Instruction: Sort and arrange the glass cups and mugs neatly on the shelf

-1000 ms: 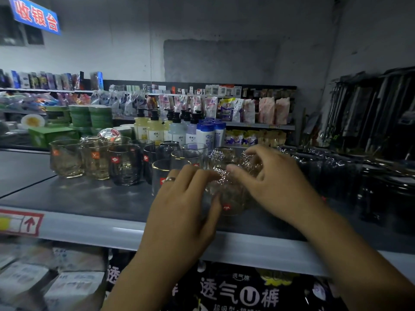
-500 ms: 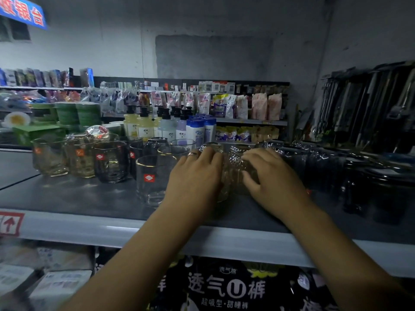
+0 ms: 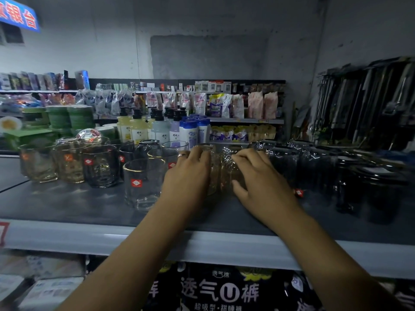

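Observation:
A grey shelf point(image 3: 67, 205) carries many glass cups. My left hand point(image 3: 186, 176) is wrapped around a smooth clear glass point(image 3: 212, 171) in the middle. My right hand point(image 3: 258, 182) grips a textured clear glass point(image 3: 226, 167) right beside it; the two glasses touch. A clear tumbler with a red sticker point(image 3: 142, 182) stands just left of my left hand. Amber glasses point(image 3: 67, 162) and a smoky grey glass point(image 3: 101, 167) form a row at the left. Dark glasses point(image 3: 350, 182) crowd the right side.
Behind the cups stand pump bottles point(image 3: 134, 129) and blue-capped bottles point(image 3: 193, 131). Green stacked containers point(image 3: 69, 117) sit at the back left. Hanging dark utensils point(image 3: 368, 102) fill the right. Packaged goods point(image 3: 224, 290) lie under the shelf's front lip point(image 3: 224, 248).
Both hands have pushed the two clear glasses away from the shelf's front edge toward the back. The clear tumbler with the red sticker now shows fully left of my left hand.

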A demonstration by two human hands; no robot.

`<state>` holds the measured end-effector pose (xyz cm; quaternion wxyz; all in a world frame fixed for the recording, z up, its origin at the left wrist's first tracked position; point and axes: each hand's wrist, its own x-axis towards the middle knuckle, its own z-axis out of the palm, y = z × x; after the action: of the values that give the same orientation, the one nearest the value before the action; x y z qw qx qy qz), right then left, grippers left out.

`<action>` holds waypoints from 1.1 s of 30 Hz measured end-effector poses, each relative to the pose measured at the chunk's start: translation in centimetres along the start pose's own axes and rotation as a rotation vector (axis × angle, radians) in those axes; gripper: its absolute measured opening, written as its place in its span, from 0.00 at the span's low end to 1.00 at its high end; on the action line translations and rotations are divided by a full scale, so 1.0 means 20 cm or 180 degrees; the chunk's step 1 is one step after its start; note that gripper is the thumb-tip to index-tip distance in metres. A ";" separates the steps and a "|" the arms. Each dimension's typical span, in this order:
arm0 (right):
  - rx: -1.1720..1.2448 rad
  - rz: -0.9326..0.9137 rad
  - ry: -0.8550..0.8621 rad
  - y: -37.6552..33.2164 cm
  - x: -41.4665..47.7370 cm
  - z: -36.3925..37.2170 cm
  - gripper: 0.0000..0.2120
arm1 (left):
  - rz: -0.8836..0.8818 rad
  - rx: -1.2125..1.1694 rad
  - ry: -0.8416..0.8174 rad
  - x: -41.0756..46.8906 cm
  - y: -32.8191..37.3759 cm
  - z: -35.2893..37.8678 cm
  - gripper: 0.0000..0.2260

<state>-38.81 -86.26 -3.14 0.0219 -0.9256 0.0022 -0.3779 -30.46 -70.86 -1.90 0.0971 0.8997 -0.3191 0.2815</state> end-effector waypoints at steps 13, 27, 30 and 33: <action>-0.0032 0.0036 0.0019 -0.01 0.00 0.01 0.23 | -0.0028 -0.0007 0.0148 -0.01 0.00 0.06 0.25; 0.0087 0.0024 -0.0113 0.00 -0.01 -0.01 0.25 | -0.0068 -0.0260 0.0320 -0.03 -0.01 0.08 0.27; 0.0077 0.0001 -0.0143 0.00 -0.01 -0.01 0.25 | -0.0043 -0.0256 0.0310 -0.03 -0.01 0.08 0.28; 0.0053 0.0002 -0.0163 -0.01 -0.01 -0.01 0.25 | -0.0051 -0.0237 0.0304 -0.03 -0.01 0.07 0.28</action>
<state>-39.11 -86.16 -3.04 0.0297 -0.9348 -0.0013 -0.3540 -30.02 -70.93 -3.45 0.1478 0.8836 -0.3172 0.3113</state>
